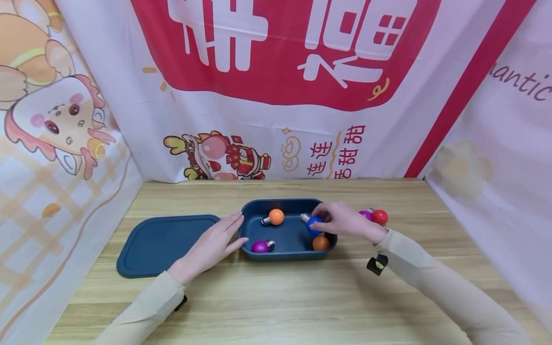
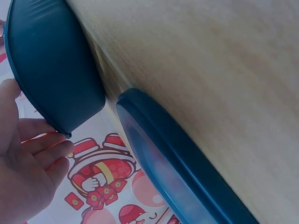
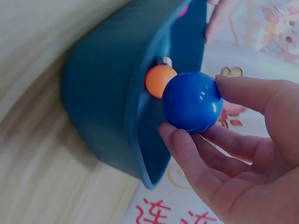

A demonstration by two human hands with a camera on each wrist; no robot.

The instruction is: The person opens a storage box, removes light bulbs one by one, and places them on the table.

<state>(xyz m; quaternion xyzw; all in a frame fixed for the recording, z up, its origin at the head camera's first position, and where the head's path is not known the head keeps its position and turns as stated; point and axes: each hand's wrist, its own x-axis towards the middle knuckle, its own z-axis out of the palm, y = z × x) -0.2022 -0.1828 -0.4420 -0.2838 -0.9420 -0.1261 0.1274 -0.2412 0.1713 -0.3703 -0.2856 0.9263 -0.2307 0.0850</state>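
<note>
Evidently, the glossy blue round bulb (image 3: 192,101) sits in your right grip (image 1: 347,221), pinched by its globe between thumb and fingers over the right end of the dark-blue plastic tub (image 1: 280,257), presumably leaving its screw base (image 1: 304,218) free. Your left grip (image 1: 210,245), fingers extended, rests at the tub's left rim, probably steadying it. Inside lie an orange bulb (image 1: 277,217), a purple bulb (image 1: 260,247) and a brownish-orange bulb (image 1: 321,243). A flat dark-blue lid (image 1: 166,247) lies left on the wood-grain desk (image 1: 276,302), likely aside for access; a red bulb (image 1: 380,217) and second purple bulb (image 1: 366,214) lie right.
</note>
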